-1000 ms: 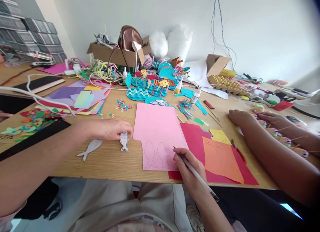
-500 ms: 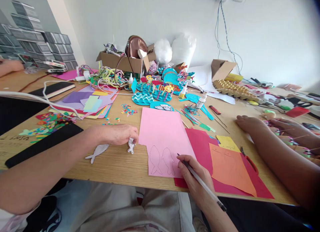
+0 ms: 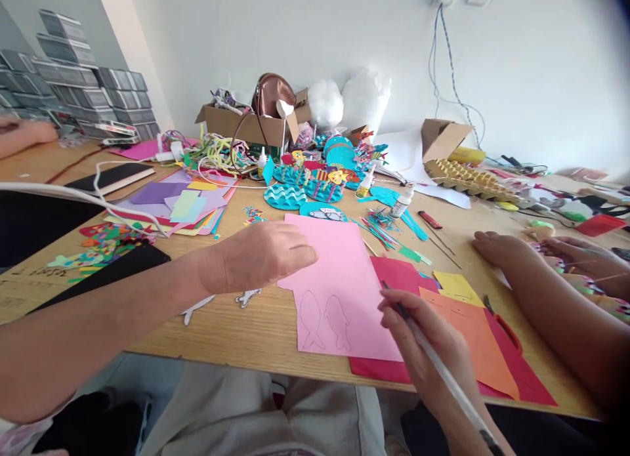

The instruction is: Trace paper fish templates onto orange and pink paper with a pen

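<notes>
My left hand (image 3: 260,256) hovers just above the table with its fingers stretched toward the left edge of a pink sheet (image 3: 339,272); it holds nothing. Two fish outlines (image 3: 325,319) are drawn near the sheet's front edge. Below my left wrist lie a small grey fish cutout (image 3: 249,297) and a longer one (image 3: 197,307). My right hand (image 3: 428,351) grips a pencil (image 3: 445,374), lifted off the pink sheet over the red paper (image 3: 394,275) beside it.
Orange (image 3: 472,338) and yellow (image 3: 455,287) sheets lie on the red paper. Another person's hands (image 3: 497,249) rest at the right. Further back are a coloured paper stack (image 3: 177,203), teal craft pieces (image 3: 315,180), glue bottles (image 3: 401,200), a cardboard box (image 3: 236,121) and an egg carton (image 3: 467,177).
My left hand let go of the small fish cutout, rose and moved right toward the pink sheet. My right hand with the pencil lifted off the sheet and shifted right.
</notes>
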A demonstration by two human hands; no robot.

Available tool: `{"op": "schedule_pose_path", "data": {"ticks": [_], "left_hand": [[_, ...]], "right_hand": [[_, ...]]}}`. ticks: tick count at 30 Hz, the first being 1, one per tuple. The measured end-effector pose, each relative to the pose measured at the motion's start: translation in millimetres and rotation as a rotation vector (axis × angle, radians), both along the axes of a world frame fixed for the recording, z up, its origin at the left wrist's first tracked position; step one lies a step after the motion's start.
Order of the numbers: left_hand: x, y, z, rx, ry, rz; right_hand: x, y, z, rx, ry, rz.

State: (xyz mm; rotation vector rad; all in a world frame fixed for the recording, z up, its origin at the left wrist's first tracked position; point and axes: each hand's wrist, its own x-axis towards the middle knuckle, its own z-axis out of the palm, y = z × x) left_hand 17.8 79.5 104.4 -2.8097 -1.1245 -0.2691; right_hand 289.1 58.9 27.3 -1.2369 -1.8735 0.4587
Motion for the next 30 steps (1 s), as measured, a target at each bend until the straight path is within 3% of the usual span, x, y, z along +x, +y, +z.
{"op": "schedule_pose_path", "data": {"ticks": [4,6,13,17,22,30], "left_hand": [[-1.6,1.6,5.9,0.04,-0.253,0.072],[-2.4,5.9,0.7,0.016,-0.328,0.108],[-13.5,20.1,-34.7,-0.231,-0.09,0.164],[-23.7,22.0,-44.6,-0.314,-0.063,0.228],[-31.0,24.3,-47.5,-0.422,0.029,0.287],[-36.1,23.0,-36.2,-0.511,0.044,0.315]], "right_hand": [[5.3,-0.7,10.5,0.067,0.251,-0.153],[7.3,-4.0,13.5,0.073,0.287,-0.14],[13.3,-12.2,0.1,0.093,-0.03,0.102],[14.4,-13.7,-11.4,0.086,-0.089,0.125],[13.2,-17.6,-18.0,0.041,-0.115,0.101],[16.9,-23.8,-27.2,0.047,-0.172,0.094]]}}
